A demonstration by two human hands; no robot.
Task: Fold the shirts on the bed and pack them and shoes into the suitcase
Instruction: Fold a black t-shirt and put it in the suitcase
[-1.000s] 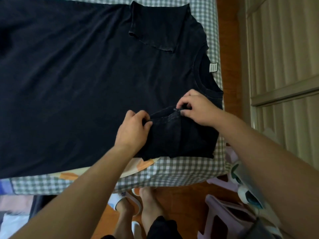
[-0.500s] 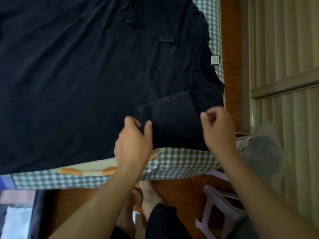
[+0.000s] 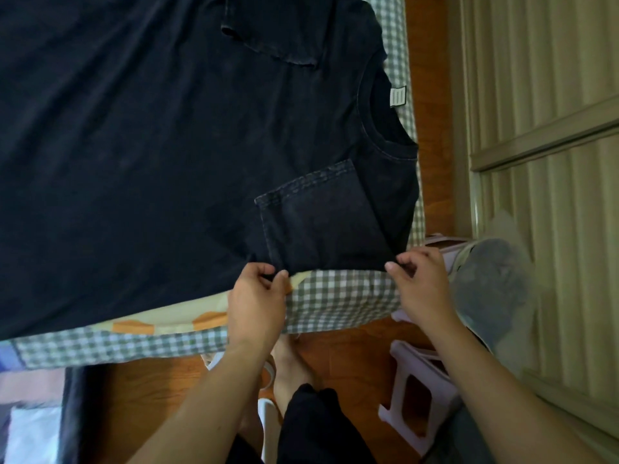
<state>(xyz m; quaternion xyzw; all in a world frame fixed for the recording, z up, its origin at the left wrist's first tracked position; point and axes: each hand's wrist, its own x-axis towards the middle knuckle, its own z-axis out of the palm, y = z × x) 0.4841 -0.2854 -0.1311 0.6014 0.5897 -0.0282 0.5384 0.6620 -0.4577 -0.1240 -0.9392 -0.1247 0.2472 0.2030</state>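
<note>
The black shirt [image 3: 150, 155] lies flat across the checked bed [image 3: 335, 303], near sleeve already folded in. Left hand [image 3: 258, 296] and right hand [image 3: 422, 283] each pinch its near side edge — probably to fold that side over the middle.

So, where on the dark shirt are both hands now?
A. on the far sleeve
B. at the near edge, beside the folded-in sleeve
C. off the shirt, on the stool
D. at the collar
B: the left hand and right hand pinch the dark shirt at its near edge, on either side of the folded-in sleeve.
</note>
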